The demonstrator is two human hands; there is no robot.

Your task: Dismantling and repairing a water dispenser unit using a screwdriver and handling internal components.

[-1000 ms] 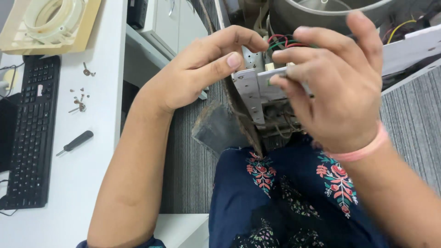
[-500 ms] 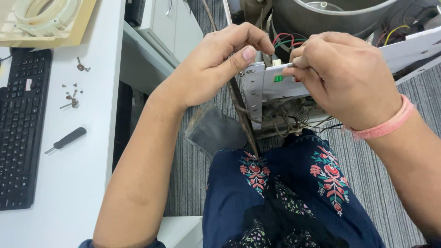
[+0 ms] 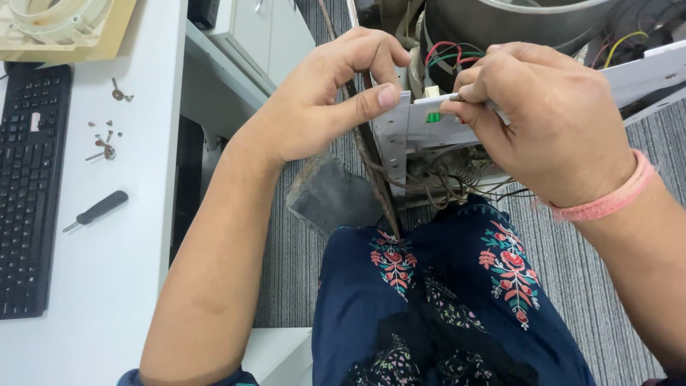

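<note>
Wires (image 3: pixel 457 56) in red, green and black were bunched just behind the white metal bracket (image 3: pixel 429 132) of an opened appliance, which was propped against the lap above the grey carpet (image 3: pixel 286 271). The bracket's left edge was pinched by the left hand (image 3: pixel 325 100), thumb pressed flat on its face and fingers curled over the rusty frame bar (image 3: pixel 371 164) behind it. The right hand (image 3: pixel 550 121) was closed around a slim metal tool (image 3: pixel 446 100), whose tip lay near a small green part (image 3: pixel 433 117) on the bracket; whether tip and part touched could not be told.

Several risks were judged from this. A slip of the tool could have driven its tip into the left thumb, held close beside it, or nicked the wires' insulation. The bracket's thin stamped edge could have cut the pinching fingers if the frame shifted on the lap. Loose screws (image 3: pixel 106 139) and a black-handled screwdriver (image 3: pixel 96 211) lay on the white table (image 3: pixel 128 286) beside a keyboard (image 3: pixel 32 193), where small parts could easily have been knocked off and lost.
</note>
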